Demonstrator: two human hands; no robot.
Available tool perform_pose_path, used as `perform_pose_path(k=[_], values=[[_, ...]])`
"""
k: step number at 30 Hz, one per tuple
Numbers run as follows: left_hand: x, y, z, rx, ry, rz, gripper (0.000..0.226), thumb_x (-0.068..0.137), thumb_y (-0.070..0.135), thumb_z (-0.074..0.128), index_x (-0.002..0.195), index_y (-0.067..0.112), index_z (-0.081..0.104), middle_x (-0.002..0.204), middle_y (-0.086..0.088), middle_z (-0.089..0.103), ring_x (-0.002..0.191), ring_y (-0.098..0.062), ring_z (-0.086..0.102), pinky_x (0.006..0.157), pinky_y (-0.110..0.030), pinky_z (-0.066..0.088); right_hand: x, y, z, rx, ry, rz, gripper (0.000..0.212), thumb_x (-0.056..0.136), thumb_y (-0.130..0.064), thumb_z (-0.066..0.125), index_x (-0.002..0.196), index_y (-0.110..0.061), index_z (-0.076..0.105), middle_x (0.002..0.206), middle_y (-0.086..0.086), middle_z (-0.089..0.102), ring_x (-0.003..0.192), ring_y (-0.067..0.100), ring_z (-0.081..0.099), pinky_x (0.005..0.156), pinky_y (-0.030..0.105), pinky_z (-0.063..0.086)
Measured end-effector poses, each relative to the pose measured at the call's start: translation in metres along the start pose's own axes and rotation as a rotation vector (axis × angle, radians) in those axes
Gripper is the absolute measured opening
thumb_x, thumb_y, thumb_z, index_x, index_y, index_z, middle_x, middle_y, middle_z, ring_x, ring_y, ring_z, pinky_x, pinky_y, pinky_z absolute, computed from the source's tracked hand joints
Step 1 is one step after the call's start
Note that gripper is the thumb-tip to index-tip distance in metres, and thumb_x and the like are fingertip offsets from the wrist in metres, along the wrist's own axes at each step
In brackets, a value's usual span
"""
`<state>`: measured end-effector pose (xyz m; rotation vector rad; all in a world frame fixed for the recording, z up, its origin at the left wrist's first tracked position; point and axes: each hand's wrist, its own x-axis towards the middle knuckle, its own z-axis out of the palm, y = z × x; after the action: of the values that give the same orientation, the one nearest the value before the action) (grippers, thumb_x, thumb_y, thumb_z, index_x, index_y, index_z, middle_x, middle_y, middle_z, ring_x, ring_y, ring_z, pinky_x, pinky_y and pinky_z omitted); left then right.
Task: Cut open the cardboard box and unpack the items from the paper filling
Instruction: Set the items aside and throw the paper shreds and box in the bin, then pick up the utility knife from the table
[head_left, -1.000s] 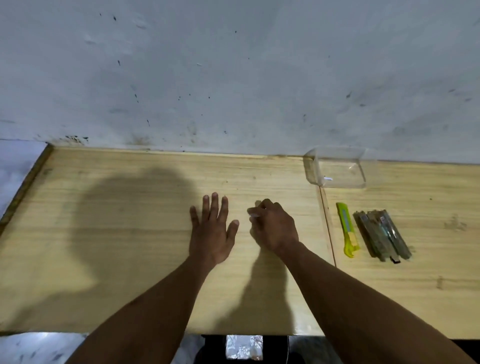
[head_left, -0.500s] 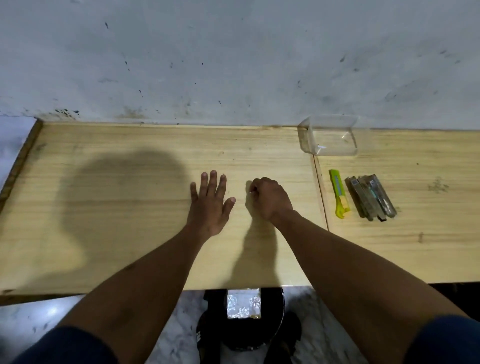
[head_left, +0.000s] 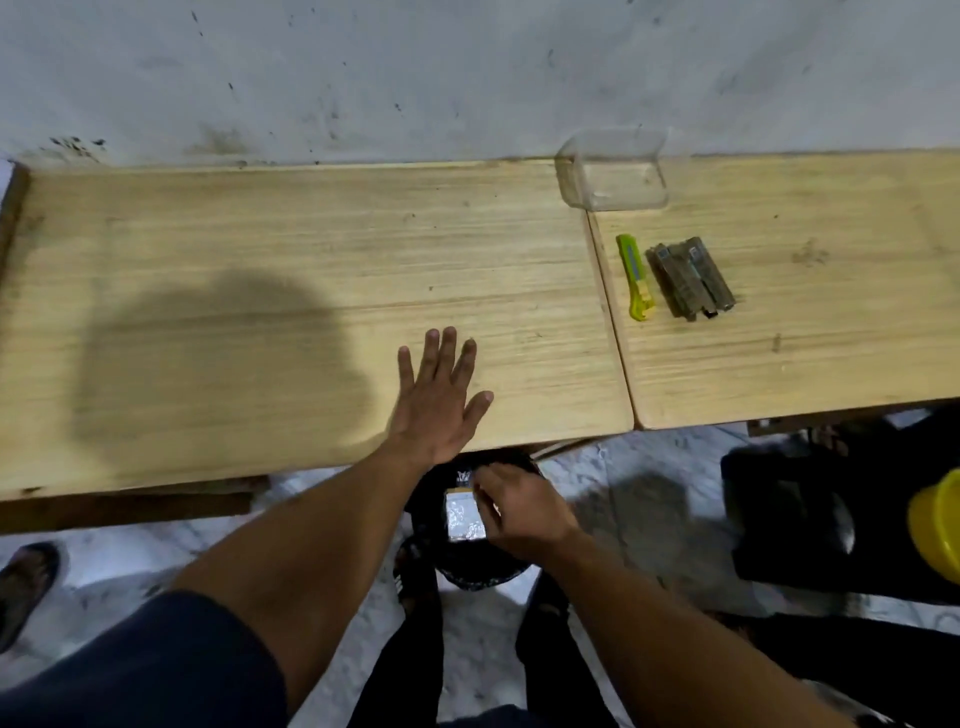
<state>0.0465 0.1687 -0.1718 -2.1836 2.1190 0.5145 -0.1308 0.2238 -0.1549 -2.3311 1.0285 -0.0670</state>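
A person is pressing the left hand (head_left: 439, 402) flat on the wooden tabletop (head_left: 270, 291), fingers spread wide and holding nothing, while the right hand (head_left: 519, 506) is reaching below the front edge toward a small silvery packet (head_left: 462, 517) lying on something dark. Its fingers are curling at the packet, though whether they are gripping it cannot be told. No cardboard box is showing anywhere. A green utility knife (head_left: 635, 278) is lying just beside a bundle of dark strips (head_left: 691, 278), near a clear plastic tub (head_left: 613, 174). Reaching low while leaning risks fumbling the packet onto the floor.
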Motion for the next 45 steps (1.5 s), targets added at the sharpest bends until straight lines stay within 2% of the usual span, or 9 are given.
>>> perform_pose_path(k=[6, 12, 15, 23, 26, 30, 38, 42, 45], values=[[0.002, 0.018, 0.0, 0.025, -0.035, 0.083, 0.069, 0.1, 0.059, 0.011, 0.154, 0.023, -0.012, 0.162, -0.006, -0.021, 0.147, -0.026, -0.026, 0.116, -0.06, -0.013, -0.012, 0.015, 0.026, -0.047, -0.238, 0.269, 0.019, 0.09, -0.009, 0.048, 0.107, -0.009, 0.056, 0.103, 0.017, 0.063, 0.093, 0.037, 0.062, 0.065, 0.033, 0.035], [0.0, 0.014, 0.003, 0.01, -0.036, 0.106, 0.068, 0.099, 0.058, 0.011, 0.154, 0.025, -0.012, 0.162, -0.003, -0.02, 0.147, -0.023, -0.025, 0.118, -0.058, -0.011, 0.003, 0.023, 0.029, -0.045, -0.321, 0.446, 0.026, 0.088, -0.002, 0.052, 0.111, -0.01, 0.059, 0.105, 0.017, 0.063, 0.098, 0.036, 0.063, 0.07, 0.034, 0.045], [-0.002, 0.007, 0.001, 0.016, -0.037, 0.132, 0.068, 0.099, 0.059, 0.011, 0.154, 0.026, -0.012, 0.163, -0.002, -0.019, 0.148, -0.022, -0.024, 0.119, -0.055, -0.01, 0.006, 0.023, 0.028, -0.069, -0.406, 0.523, 0.035, 0.09, -0.008, 0.057, 0.125, -0.012, 0.056, 0.123, 0.014, 0.059, 0.112, 0.034, 0.059, 0.088, 0.038, 0.05], [-0.008, -0.002, -0.005, 0.022, -0.055, 0.114, 0.069, 0.096, 0.061, 0.007, 0.154, 0.028, -0.011, 0.163, 0.002, -0.019, 0.148, -0.022, -0.023, 0.118, -0.059, -0.007, 0.003, 0.024, 0.009, -0.069, -0.506, 0.455, 0.037, 0.09, -0.024, 0.058, 0.127, -0.018, 0.057, 0.131, 0.009, 0.057, 0.118, 0.032, 0.057, 0.095, 0.039, 0.048], [-0.011, -0.009, -0.01, 0.02, -0.084, 0.067, 0.072, 0.091, 0.064, 0.0, 0.154, 0.029, -0.011, 0.163, 0.002, -0.019, 0.148, -0.024, -0.021, 0.117, -0.061, -0.005, -0.001, 0.023, -0.014, -0.008, -0.432, 0.3, 0.023, 0.083, -0.029, 0.054, 0.102, -0.025, 0.067, 0.11, 0.007, 0.068, 0.102, 0.028, 0.063, 0.082, 0.033, 0.051], [-0.003, -0.015, -0.034, -0.014, -0.126, -0.026, 0.069, 0.097, 0.061, 0.013, 0.155, 0.028, -0.005, 0.164, 0.0, -0.014, 0.15, -0.024, -0.017, 0.117, -0.06, -0.002, -0.002, 0.022, -0.067, -0.047, -0.195, 0.16, 0.02, 0.078, -0.038, 0.048, 0.072, -0.022, 0.058, 0.069, 0.007, 0.065, 0.064, 0.029, 0.06, 0.055, 0.028, 0.04], [0.04, 0.004, -0.087, -0.165, -0.008, -0.168, 0.069, 0.098, 0.056, 0.03, 0.156, 0.024, 0.01, 0.164, -0.002, 0.01, 0.151, -0.026, 0.005, 0.117, -0.055, 0.013, 0.04, 0.073, -0.191, -0.052, 0.24, 0.438, 0.021, 0.087, -0.034, 0.061, 0.105, -0.026, 0.067, 0.09, -0.002, 0.073, 0.089, 0.024, 0.067, 0.069, 0.029, 0.045], [0.07, 0.024, -0.096, -0.178, 0.033, -0.206, 0.068, 0.098, 0.055, 0.029, 0.156, 0.023, 0.011, 0.163, -0.003, 0.014, 0.15, -0.027, 0.011, 0.117, -0.054, 0.015, 0.067, 0.119, -0.229, -0.12, 0.312, 0.567, 0.054, 0.081, -0.032, 0.063, 0.134, -0.03, 0.052, 0.128, 0.004, 0.061, 0.115, 0.028, 0.059, 0.087, 0.037, 0.05], [0.095, 0.037, -0.097, -0.192, 0.071, -0.219, 0.068, 0.099, 0.054, 0.028, 0.156, 0.022, 0.01, 0.164, -0.004, 0.01, 0.151, -0.026, 0.007, 0.118, -0.055, 0.011, 0.09, 0.153, -0.246, -0.094, 0.274, 0.691, 0.067, 0.078, -0.037, 0.063, 0.14, -0.029, 0.039, 0.137, 0.005, 0.047, 0.125, 0.03, 0.046, 0.094, 0.046, 0.045]])
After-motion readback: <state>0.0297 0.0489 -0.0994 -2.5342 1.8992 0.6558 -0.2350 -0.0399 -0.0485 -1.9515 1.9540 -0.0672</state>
